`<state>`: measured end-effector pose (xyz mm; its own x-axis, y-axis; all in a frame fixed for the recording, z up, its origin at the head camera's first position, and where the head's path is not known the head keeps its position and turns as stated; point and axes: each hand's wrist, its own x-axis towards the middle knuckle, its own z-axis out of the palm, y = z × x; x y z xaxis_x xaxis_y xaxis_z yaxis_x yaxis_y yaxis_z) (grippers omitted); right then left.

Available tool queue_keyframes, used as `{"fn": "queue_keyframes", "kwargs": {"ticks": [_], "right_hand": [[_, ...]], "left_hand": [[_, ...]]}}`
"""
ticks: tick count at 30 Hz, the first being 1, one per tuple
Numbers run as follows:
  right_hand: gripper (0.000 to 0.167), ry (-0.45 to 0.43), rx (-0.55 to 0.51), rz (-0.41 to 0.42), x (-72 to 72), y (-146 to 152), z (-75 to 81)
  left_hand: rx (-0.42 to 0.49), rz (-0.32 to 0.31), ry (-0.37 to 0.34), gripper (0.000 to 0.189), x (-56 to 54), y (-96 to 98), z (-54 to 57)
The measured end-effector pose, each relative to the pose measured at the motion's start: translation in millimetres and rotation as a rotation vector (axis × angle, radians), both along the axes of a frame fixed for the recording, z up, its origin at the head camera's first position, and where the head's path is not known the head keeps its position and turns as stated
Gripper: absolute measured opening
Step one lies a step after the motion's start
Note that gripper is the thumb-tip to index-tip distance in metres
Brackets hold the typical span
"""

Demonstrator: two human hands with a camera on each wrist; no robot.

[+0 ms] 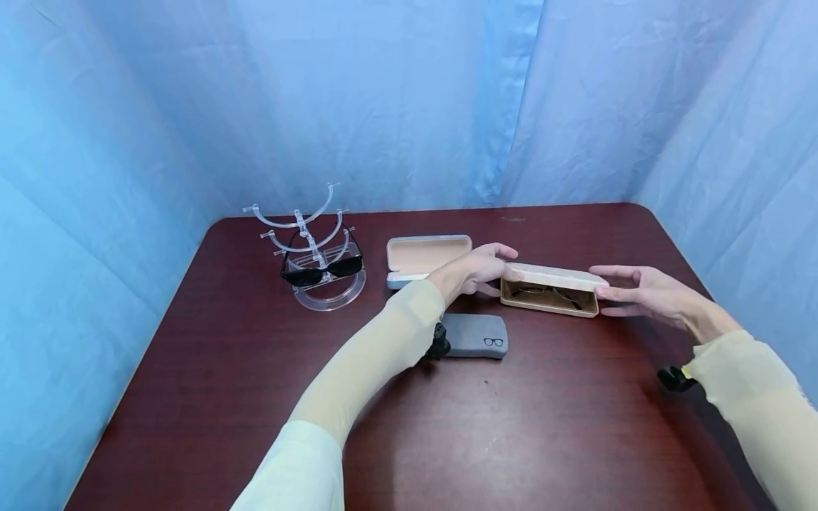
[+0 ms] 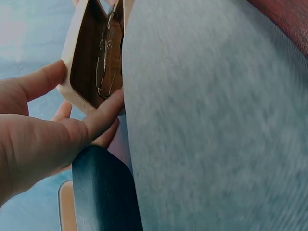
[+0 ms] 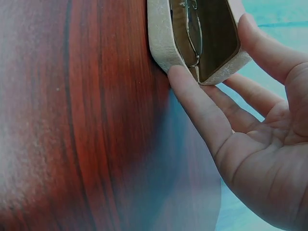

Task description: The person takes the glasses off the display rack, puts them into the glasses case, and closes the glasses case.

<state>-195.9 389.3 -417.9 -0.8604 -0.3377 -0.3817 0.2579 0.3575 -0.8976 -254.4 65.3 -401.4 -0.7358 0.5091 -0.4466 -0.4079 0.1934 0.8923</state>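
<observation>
A beige eyeglass case (image 1: 549, 277) stands on the table with its lid partly raised, and thin-framed glasses (image 1: 543, 290) lie inside it. At the case's left end, my left hand (image 1: 476, 271) grips with one digit on the lid and another on the base, as the left wrist view shows. My right hand (image 1: 658, 294) holds the opposite end between thumb and fingers, with further fingers behind it in the right wrist view. A grey eyeglass case (image 1: 476, 335) with a glasses print lies closed nearer me, partly behind my left wrist.
Behind my left hand, another case (image 1: 429, 254) stands open with a peach lining. On the left, a clear display stand (image 1: 329, 301) carries black sunglasses (image 1: 324, 272). Blue curtains (image 1: 383, 106) surround the dark red table (image 1: 511, 433).
</observation>
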Motion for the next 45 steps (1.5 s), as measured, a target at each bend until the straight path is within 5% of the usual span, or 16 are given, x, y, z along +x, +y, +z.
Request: {"fn": "queue_keyframes", "kwargs": {"ticks": [7, 16, 31, 40, 45], "right_hand": [[0.077, 0.032, 0.053, -0.013, -0.6, -1, -4.6], [0.081, 0.079, 0.15, -0.021, -1.3, -5, -8.6], [0.085, 0.041, 0.127, 0.0, -4.3, -6, -6.1], [0.073, 0.235, 0.367, 0.06, -11.0, -34, 39.1], [0.064, 0.375, 0.475, 0.138, -13.9, -69, 66.3]], "left_hand": [[-0.036, 0.03, 0.032, 0.054, 3.2, 5.0, -1.2], [-0.232, 0.038, 0.19, 0.059, 16.0, 15.2, 1.8], [-0.25, 0.037, 0.172, 0.058, 13.1, 13.8, 4.3], [-0.013, -0.022, 0.09, 0.064, 15.5, -32.6, 33.2], [0.054, -0.058, 0.178, 0.059, 27.3, -87.2, 51.5]]}}
